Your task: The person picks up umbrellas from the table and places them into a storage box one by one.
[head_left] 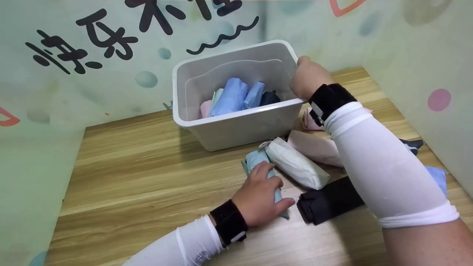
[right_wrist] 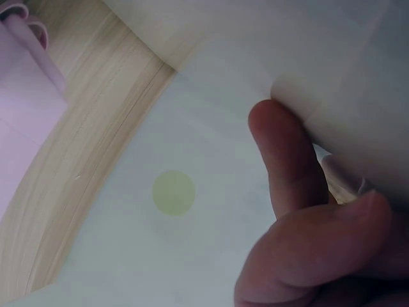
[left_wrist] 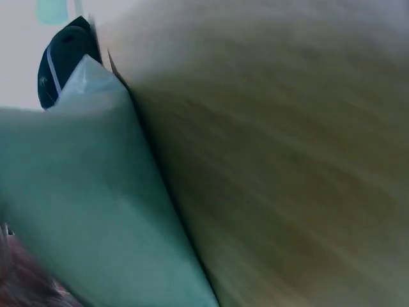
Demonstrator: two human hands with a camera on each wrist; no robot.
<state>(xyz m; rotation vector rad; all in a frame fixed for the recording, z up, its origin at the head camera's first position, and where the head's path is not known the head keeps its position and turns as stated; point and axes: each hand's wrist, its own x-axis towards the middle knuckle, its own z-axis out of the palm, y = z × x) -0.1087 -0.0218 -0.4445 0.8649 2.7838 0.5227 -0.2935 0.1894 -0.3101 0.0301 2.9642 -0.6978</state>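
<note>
My right hand grips the right end of the grey plastic bin at its rim. In the right wrist view, fingers curl beside the bin's pale wall. Several rolled fabric bundles lie inside, among them a blue one. My left hand lies over a light teal rolled bundle, its fingers across the top and its thumb stretched out to the side. A green fabric surface fills the left side of the left wrist view.
Right of the left hand lie a white roll, a beige roll and a black roll. A pink bundle sits behind the right wrist. A blue piece shows past the right forearm. Printed walls border the wooden surface.
</note>
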